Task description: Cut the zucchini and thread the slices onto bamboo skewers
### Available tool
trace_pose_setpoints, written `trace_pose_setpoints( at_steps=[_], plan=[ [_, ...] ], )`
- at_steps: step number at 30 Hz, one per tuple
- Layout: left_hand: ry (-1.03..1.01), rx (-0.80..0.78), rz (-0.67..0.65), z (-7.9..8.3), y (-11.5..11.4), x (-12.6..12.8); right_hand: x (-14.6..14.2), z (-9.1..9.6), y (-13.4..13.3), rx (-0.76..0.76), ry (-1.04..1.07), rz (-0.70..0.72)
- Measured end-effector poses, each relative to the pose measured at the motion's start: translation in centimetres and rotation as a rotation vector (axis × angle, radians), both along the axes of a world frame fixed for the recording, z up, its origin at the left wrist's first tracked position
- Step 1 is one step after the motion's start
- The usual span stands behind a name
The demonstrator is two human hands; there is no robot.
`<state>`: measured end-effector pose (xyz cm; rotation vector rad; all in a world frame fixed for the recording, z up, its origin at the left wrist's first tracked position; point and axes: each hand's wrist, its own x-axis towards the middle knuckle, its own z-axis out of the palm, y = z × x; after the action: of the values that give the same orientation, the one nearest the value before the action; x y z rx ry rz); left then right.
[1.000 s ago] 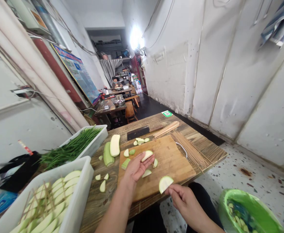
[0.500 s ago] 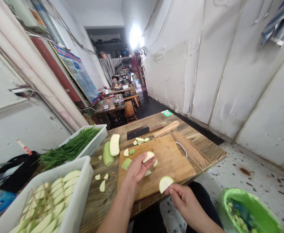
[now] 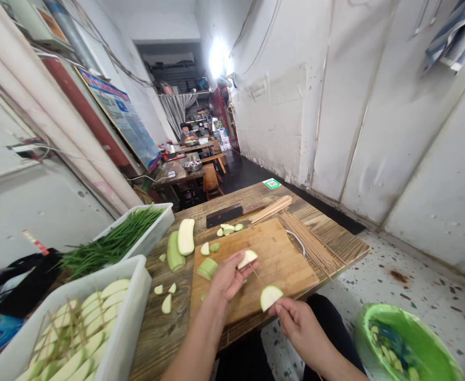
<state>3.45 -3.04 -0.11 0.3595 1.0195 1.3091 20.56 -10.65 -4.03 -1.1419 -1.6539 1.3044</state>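
Observation:
My left hand (image 3: 232,275) is over the cutting board (image 3: 280,259), its fingers closed on a pale half-round zucchini slice (image 3: 248,259). My right hand (image 3: 300,325), at the board's near edge, pinches a thin wooden skewer (image 3: 255,272). A second half-round slice (image 3: 271,298) is threaded on that skewer, just past my right fingertips. The skewer's far end reaches the slice in my left hand; whether it has pierced it I cannot tell. On the board beside my left hand lie a cut zucchini piece (image 3: 207,268) and small end pieces (image 3: 205,248).
Peeled zucchini (image 3: 186,236), a cleaver (image 3: 224,216) and loose skewers (image 3: 310,243) lie on the wooden table (image 3: 153,323). At left stand a white tub (image 3: 143,286) of skewered slices and a tray (image 3: 164,219) of green chives. A green-lined bin (image 3: 423,333) is at right. A person (image 3: 185,132) sits far back.
The slice in my left hand has come slightly lower and to the right. The skewer's far end now shows between the two slices, touching the left-hand slice.

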Motion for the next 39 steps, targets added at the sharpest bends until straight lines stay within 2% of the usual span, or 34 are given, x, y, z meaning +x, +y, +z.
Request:
trace_pose_setpoints(
  at_steps=[15, 21, 26, 31, 39],
  plan=[
    [-0.024, 0.027, -0.043, 0.1, 0.1, 0.4, -0.4, 0.1, 0.4, 0.050, -0.008, -0.058],
    [-0.001, 0.058, 0.072, -0.4, -0.1, 0.6, 0.1, 0.9, 0.3, 0.159, -0.110, -0.050],
    [0.005, 0.047, 0.117, -0.7, -0.4, 1.2, 0.3, 0.9, -0.1, 0.190, -0.149, -0.049],
    [0.003, 0.067, 0.131, -0.7, -0.6, 1.8, 0.4, 0.8, -0.4, 0.176, -0.120, -0.059],
    [0.011, 0.106, 0.055, -0.9, -0.9, 2.3, 0.5, -0.3, -1.1, 0.063, -0.048, -0.055]
  ],
)
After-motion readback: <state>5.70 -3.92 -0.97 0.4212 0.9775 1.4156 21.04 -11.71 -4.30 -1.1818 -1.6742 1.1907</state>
